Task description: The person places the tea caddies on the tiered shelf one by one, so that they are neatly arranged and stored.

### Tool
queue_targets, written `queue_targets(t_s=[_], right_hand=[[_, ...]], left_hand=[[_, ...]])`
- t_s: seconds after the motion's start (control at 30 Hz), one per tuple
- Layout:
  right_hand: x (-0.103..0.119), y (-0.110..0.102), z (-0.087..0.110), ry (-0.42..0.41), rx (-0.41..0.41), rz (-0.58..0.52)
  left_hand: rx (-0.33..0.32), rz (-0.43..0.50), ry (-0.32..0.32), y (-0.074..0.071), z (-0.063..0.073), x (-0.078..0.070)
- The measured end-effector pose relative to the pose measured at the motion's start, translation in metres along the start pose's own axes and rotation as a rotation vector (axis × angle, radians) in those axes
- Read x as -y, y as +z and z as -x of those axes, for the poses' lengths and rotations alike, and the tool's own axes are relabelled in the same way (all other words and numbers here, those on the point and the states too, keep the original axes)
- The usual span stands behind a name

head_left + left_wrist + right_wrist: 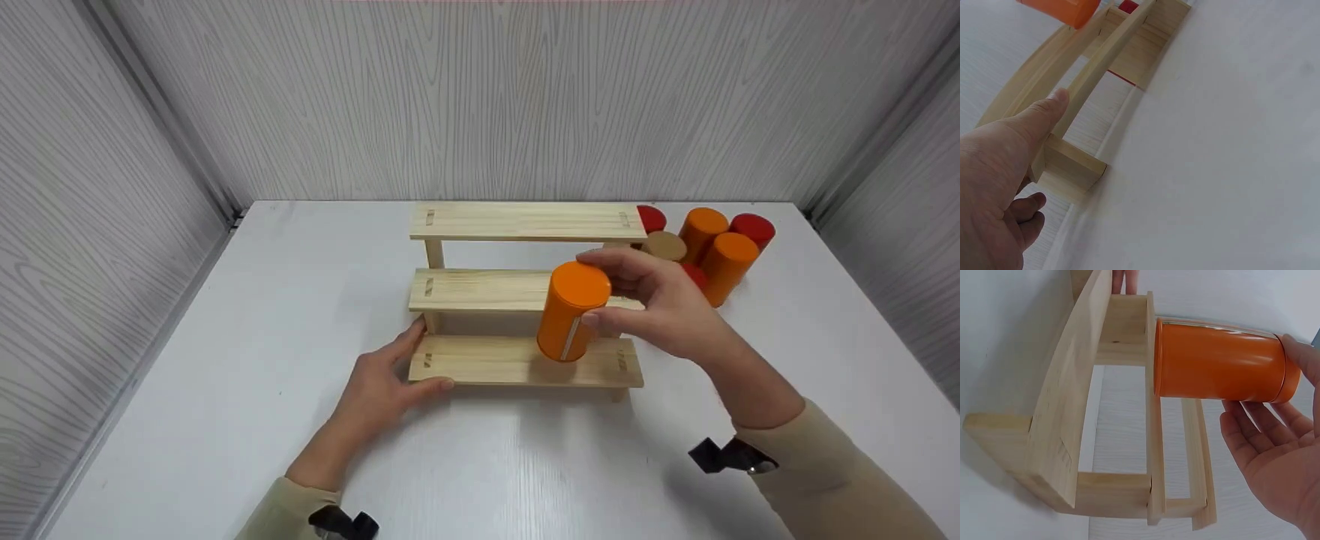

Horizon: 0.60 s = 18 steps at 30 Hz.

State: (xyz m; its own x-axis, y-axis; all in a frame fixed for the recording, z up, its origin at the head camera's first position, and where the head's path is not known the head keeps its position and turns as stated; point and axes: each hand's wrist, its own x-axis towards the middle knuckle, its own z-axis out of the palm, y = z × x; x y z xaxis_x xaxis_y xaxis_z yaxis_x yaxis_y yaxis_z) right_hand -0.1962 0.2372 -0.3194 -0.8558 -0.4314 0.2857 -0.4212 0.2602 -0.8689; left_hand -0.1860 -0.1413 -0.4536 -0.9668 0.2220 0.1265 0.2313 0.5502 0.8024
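From where I stand, the person's right hand has an orange canister pinched near its top, the thumb on one side and the fingers bent round the other, so the hand is spread only as wide as the canister itself. The canister is held lid up, a pale stripe running down its side, over the right half of the bottom shelf and in front of the middle shelf of a wooden rack; whether its base touches wood I cannot tell. The left hand grips the left end of that bottom shelf, its thumb laid along the front edge and its fingers reaching round behind the end, thumb and fingers parted by the width of the board. The rack has three stepped shelves and stands on a white tabletop. To its right, near the raised right hand and partly hidden by it, a cluster of other canisters stands close together: two orange ones, some with red lids, and one with a tan lid. Beige sleeves cover both forearms, each bearing a small black device
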Motion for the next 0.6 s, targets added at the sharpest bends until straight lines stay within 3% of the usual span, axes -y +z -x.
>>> queue_targets(t_s=[0.23, 0.6], right_hand=[[-0.001, 0.026, -0.016, 0.024, 0.019, -0.017], [-0.007, 0.060, -0.038, -0.004, 0.036, -0.048]], left_hand=[[0.007, 0.001, -0.018, -0.001, 0.000, -0.001], [0.029, -0.004, -0.051, -0.001, 0.001, -0.002]])
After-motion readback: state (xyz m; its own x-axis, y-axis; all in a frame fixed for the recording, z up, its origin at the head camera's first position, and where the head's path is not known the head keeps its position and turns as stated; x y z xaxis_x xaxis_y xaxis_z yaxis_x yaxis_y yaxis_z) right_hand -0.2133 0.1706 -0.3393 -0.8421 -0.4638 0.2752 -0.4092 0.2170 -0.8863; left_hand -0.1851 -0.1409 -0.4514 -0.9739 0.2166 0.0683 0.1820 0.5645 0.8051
